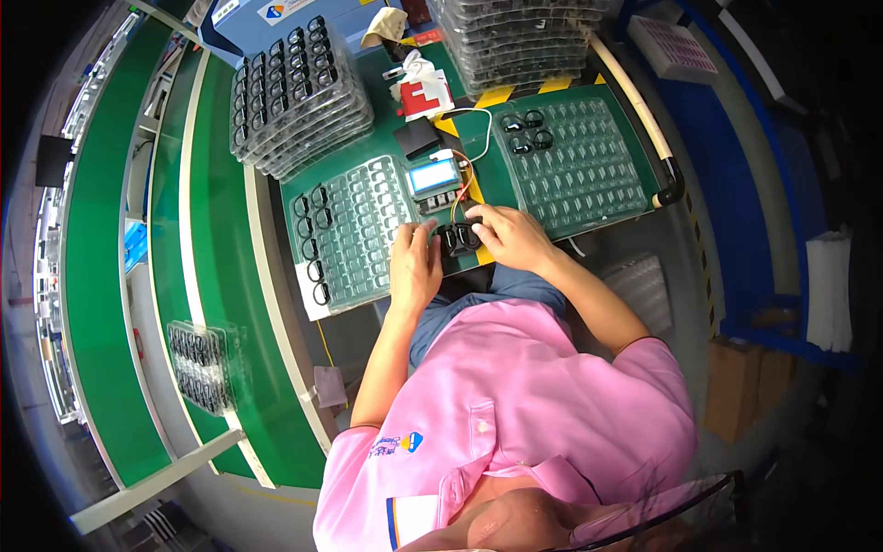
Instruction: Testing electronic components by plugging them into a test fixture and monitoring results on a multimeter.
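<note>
A black holder (452,243) at the table's near edge has a dark looped wristband (470,236) in it. My left hand (416,264) is at the holder's left side, fingers stretched forward and slightly bent, with nothing visible in them. My right hand (509,235) reaches in from the right, its thumb and index finger closed at the wristband's edge; the exact contact is partly hidden. Just beyond the holder stands a small tester with a lit screen (433,177), wired to it. Left of it lies a clear tray (363,221) with black wristbands (309,249) along its left side.
To the right, another clear tray (589,166) carries several black wristbands (521,144) in one corner. Stacked trays (299,101) rise at the back left, and more stacked trays (515,46) at the back. A white cable (488,129) loops behind the tester. A pale pipe rail (635,97) borders the right.
</note>
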{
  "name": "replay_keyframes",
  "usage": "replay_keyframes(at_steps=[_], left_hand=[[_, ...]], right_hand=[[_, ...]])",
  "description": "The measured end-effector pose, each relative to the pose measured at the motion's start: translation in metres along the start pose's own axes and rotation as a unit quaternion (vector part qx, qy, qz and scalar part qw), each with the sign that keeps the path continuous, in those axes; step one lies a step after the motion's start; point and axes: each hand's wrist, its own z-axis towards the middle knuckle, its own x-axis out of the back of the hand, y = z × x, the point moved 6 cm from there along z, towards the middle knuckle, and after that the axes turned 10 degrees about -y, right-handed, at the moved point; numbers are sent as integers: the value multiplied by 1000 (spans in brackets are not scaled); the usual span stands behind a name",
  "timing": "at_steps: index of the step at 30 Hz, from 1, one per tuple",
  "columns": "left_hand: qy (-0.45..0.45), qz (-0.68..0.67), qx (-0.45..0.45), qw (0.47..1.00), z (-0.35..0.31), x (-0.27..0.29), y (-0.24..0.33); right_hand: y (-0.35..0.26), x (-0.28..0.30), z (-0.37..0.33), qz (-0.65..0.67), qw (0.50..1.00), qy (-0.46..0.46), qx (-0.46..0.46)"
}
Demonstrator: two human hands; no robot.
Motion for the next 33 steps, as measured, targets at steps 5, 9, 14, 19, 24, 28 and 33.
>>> replay_keyframes(at_steps=[5, 9, 14, 19, 24, 28, 33], left_hand=[[-27, -25, -59, 998, 6, 7, 8], [-77, 9, -85, 993, 10, 0, 9], [-70, 36, -97, 992, 7, -6, 7], [-48, 43, -110, 992, 6, -6, 6], [-43, 39, -114, 992, 7, -5, 5], [-45, 38, -109, 992, 8, -5, 5], [-43, 41, -121, 991, 8, -3, 8]], right_hand=[[-11, -5, 0, 43, 997, 62, 28], [-10, -17, 3, 26, 998, 56, 25], [-7, -27, 6, 8, 995, 83, 47], [-9, -26, 5, -3, 993, 105, 53], [-9, -25, 8, -1, 993, 106, 52], [-8, -26, 8, 1, 993, 103, 53], [-8, -25, 8, 0, 994, 96, 51]])
